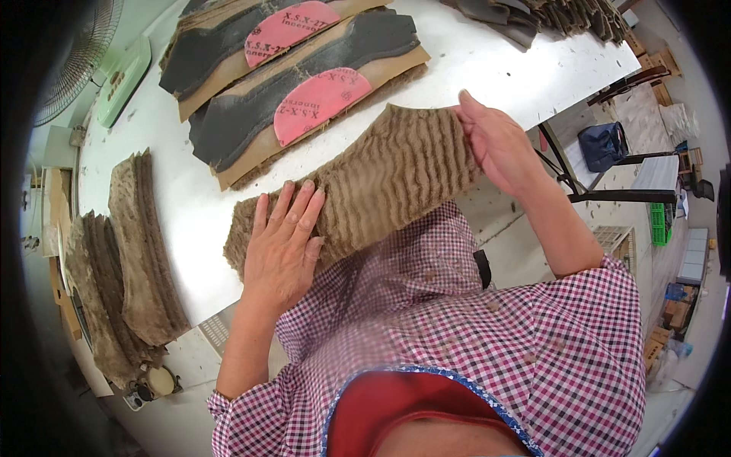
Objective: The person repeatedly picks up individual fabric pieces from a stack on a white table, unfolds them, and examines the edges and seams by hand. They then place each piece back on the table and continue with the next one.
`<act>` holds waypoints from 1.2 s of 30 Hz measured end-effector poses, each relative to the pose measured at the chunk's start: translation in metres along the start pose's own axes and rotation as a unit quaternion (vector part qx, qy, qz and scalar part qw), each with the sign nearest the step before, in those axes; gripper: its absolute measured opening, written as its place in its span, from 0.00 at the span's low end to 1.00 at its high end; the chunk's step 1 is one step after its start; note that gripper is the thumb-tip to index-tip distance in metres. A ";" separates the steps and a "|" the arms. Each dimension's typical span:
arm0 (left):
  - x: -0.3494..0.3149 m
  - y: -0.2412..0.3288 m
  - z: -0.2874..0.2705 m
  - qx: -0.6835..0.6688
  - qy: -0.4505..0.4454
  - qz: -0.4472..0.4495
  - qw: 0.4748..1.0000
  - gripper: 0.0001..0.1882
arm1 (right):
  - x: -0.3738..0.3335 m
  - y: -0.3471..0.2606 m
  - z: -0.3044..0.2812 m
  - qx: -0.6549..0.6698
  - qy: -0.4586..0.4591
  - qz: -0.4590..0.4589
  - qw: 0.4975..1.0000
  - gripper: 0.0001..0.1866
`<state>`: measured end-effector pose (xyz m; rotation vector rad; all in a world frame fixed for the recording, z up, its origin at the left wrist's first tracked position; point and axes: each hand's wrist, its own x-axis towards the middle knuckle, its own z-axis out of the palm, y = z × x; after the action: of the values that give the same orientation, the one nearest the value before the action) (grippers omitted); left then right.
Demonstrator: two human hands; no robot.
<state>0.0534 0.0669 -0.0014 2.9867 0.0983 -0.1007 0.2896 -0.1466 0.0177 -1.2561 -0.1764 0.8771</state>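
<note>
A brown, ridged piece of fur-like fabric (388, 179) lies slantwise before me, partly over the table's near edge. My left hand (282, 244) rests flat on its left part, fingers stretched out over the pile. At the right end, my right hand (502, 148) holds the fabric's edge; the thumb sticks out past the upper corner and the fingertips are hidden under the piece. Just beyond lie stacked dark grey and tan shaped pieces (236, 126), with a pink half-round piece (320, 105) on the nearer stack and another pink half-round piece (293, 29) on the farther one.
Two stacks of brown fur pieces (141, 251) lie at the left edge of the white table (179, 221). More dark pieces (563, 17) are piled at the far right. A fan (76, 57) stands far left. A dark blue bag (603, 146) and a green crate (661, 223) are off to the right.
</note>
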 end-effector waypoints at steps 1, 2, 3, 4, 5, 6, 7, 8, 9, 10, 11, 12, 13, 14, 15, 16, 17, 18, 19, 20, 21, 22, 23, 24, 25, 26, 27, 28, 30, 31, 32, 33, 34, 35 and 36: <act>0.000 0.000 0.001 0.002 0.002 0.001 1.000 0.27 | 0.004 0.000 -0.002 -0.104 -0.010 -0.006 0.994 0.21; 0.000 0.000 0.002 0.010 -0.006 -0.001 1.000 0.28 | 0.012 0.002 -0.006 -0.207 -0.019 -0.011 0.978 0.21; 0.000 0.001 0.002 0.018 -0.014 -0.007 1.000 0.28 | 0.019 0.004 -0.008 -0.307 -0.031 -0.015 0.951 0.20; 0.000 0.002 0.003 0.025 -0.021 -0.012 0.999 0.28 | 0.023 0.005 -0.006 -0.366 -0.038 -0.070 0.927 0.15; -0.001 0.002 0.002 0.032 -0.028 -0.017 0.999 0.28 | 0.024 0.006 -0.002 -0.436 -0.020 -0.146 0.888 0.13; 0.000 0.002 0.002 0.033 -0.030 -0.013 0.999 0.29 | 0.023 0.007 0.001 -0.502 -0.001 -0.217 0.837 0.11; 0.000 0.002 0.002 0.028 -0.025 -0.009 0.999 0.29 | 0.022 0.008 0.001 -0.562 0.019 -0.286 0.776 0.10; 0.001 0.000 0.003 0.024 -0.020 -0.005 1.000 0.29 | 0.028 0.012 -0.003 -0.585 0.027 -0.374 0.719 0.09; 0.000 0.001 0.002 0.020 -0.018 -0.002 1.000 0.29 | 0.033 0.019 -0.010 -0.595 0.029 -0.379 0.708 0.09; 0.000 0.001 0.003 0.020 -0.016 -0.001 1.000 0.29 | 0.038 0.026 -0.015 -0.608 0.031 -0.387 0.693 0.08; 0.000 0.002 0.003 0.019 -0.014 0.001 1.000 0.29 | 0.041 0.029 -0.018 -0.621 0.032 -0.394 0.677 0.08; -0.002 0.002 0.003 0.020 -0.017 -0.001 1.000 0.29 | 0.042 0.031 -0.017 -0.615 0.038 -0.389 0.685 0.07; -0.002 0.003 0.003 0.019 -0.017 -0.005 1.000 0.29 | 0.043 0.033 -0.017 -0.608 0.045 -0.384 0.693 0.07; -0.001 0.004 0.004 0.017 -0.017 -0.007 1.000 0.29 | 0.044 0.036 -0.017 -0.602 0.052 -0.378 0.701 0.06; 0.001 0.004 0.003 0.016 -0.014 -0.007 1.000 0.29 | 0.045 0.037 -0.018 -0.601 0.058 -0.376 0.703 0.06; 0.001 0.002 0.002 0.010 -0.009 0.003 1.000 0.29 | 0.047 0.038 -0.020 -0.600 0.064 -0.374 0.704 0.06; 0.002 0.003 0.001 -0.004 -0.010 0.000 1.000 0.30 | 0.049 0.039 -0.022 -0.599 0.071 -0.371 0.706 0.05; 0.004 0.006 -0.001 -0.017 -0.010 -0.005 1.000 0.31 | 0.050 0.039 -0.021 -0.598 0.073 -0.366 0.709 0.05; 0.008 0.010 -0.002 -0.030 -0.011 -0.009 0.999 0.32 | 0.051 0.039 -0.020 -0.597 0.076 -0.360 0.713 0.05; 0.016 0.016 -0.004 -0.052 -0.008 0.018 0.998 0.36 | 0.051 0.039 -0.019 -0.596 0.079 -0.354 0.716 0.05; 0.027 0.025 -0.004 -0.077 -0.001 0.044 0.996 0.36 | 0.051 0.038 -0.016 -0.602 0.079 -0.335 0.721 0.05; 0.041 0.034 0.000 -0.104 0.010 0.067 0.992 0.35 | 0.051 0.036 -0.012 -0.611 0.074 -0.318 0.721 0.05; 0.057 0.042 0.005 -0.100 0.032 0.083 0.991 0.34 | 0.051 0.035 -0.009 -0.619 0.071 -0.300 0.722 0.05; 0.074 0.049 0.012 -0.094 0.054 0.094 0.990 0.33 | 0.052 0.033 -0.006 -0.640 0.076 -0.274 0.714 0.05; 0.089 0.052 0.023 -0.072 0.086 0.089 0.990 0.32 | 0.052 0.032 -0.002 -0.659 0.075 -0.250 0.705 0.05; 0.095 0.052 0.032 -0.047 0.117 0.080 0.989 0.32 | 0.051 0.034 0.007 -0.677 0.071 -0.229 0.696 0.06; 0.097 0.050 0.036 -0.059 0.131 0.074 0.987 0.31 | 0.049 0.037 0.013 -0.673 0.073 -0.292 0.676 0.08; 0.100 0.047 0.035 -0.070 0.146 0.068 0.985 0.31 | 0.046 0.037 0.017 -0.663 0.074 -0.353 0.656 0.11; 0.093 0.041 0.033 -0.103 0.132 0.075 0.983 0.31 | 0.039 0.048 0.038 -0.622 0.012 -0.389 0.679 0.17; 0.089 0.039 0.035 -0.108 0.130 0.077 0.983 0.31 | 0.033 0.057 0.047 -0.599 -0.050 -0.363 0.712 0.20; 0.083 0.036 0.036 -0.117 0.126 0.075 0.982 0.31 | 0.027 0.065 0.053 -0.575 -0.118 -0.330 0.740 0.23; 0.076 0.029 0.035 -0.127 0.127 0.078 0.981 0.31 | 0.022 0.066 0.054 -0.591 -0.136 -0.261 0.751 0.28; 0.069 0.020 0.038 -0.153 0.158 0.027 0.975 0.31 | 0.018 0.065 0.054 -0.629 -0.138 -0.278 0.713 0.30; 0.062 0.011 0.042 -0.179 0.191 -0.023 0.965 0.32 | 0.015 0.066 0.055 -0.666 -0.137 -0.295 0.672 0.32; 0.054 0.005 0.044 -0.206 0.223 -0.067 0.950 0.32 | 0.012 0.067 0.056 -0.693 -0.140 -0.303 0.640 0.34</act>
<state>0.1048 0.0581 -0.0478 2.5255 0.3279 0.5185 0.2340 -0.0943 -0.0265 -2.2111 -1.6940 0.1701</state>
